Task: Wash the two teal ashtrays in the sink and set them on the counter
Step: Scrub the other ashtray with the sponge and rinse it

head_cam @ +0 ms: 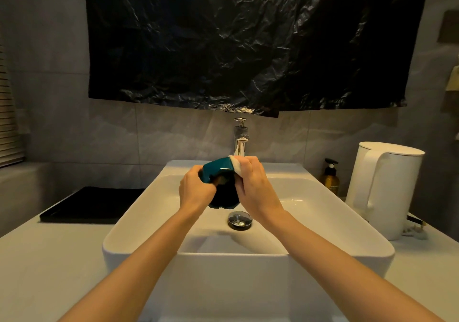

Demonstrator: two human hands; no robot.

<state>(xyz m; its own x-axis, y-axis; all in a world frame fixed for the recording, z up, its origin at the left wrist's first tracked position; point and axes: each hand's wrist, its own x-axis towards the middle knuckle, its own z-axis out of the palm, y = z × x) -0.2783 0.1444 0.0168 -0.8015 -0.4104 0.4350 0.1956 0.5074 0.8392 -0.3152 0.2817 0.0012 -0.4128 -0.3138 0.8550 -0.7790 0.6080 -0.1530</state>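
Observation:
Over the white sink [139, 212], my left hand [196, 190] grips a teal ashtray [218, 169], held tilted above the basin. My right hand [253, 180] holds a white sponge [237, 166] pressed against the ashtray's right edge. A second teal ashtray [223, 201] lies dark in the basin below my hands, mostly in shadow and partly hidden by them. The chrome faucet [239, 138] stands just behind my hands; I cannot see whether water runs.
A chrome drain plug [239, 220] sits in the basin's middle. A black tray [92, 203] lies on the counter [49, 259] to the left. At the right stand a white kettle [382, 187] and an amber soap pump bottle [330, 176]. Black plastic sheet [248, 43] covers the wall above.

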